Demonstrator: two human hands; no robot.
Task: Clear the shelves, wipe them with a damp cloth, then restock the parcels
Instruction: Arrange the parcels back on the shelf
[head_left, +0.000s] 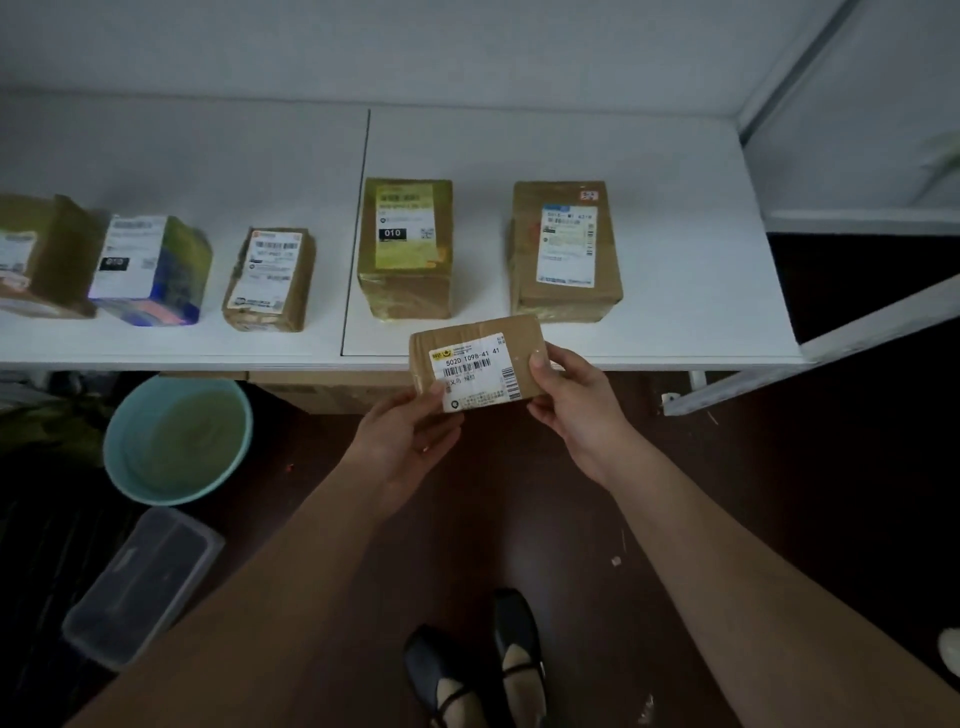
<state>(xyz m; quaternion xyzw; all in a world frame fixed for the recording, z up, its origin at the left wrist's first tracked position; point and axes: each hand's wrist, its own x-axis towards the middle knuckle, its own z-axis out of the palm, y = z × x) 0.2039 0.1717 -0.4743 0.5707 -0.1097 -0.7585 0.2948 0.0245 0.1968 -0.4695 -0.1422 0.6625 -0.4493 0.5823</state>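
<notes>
Head view, near to far. Item 1: left hand (402, 441) and right hand (571, 402), each grip closed on one end of a small brown parcel (478, 366); I hold it label-up, long axis running left to right, level with the shelf's front edge. Item 2: white shelf (675, 332), directly beyond the parcel. Item 3: five parcels already lying on it in a row, the nearest two being the yellow-labelled parcel (405, 249) and the blue-labelled parcel (566, 249). I judge restocking under way; bare shelf lies ahead and to the right, nearer the right hand.
</notes>
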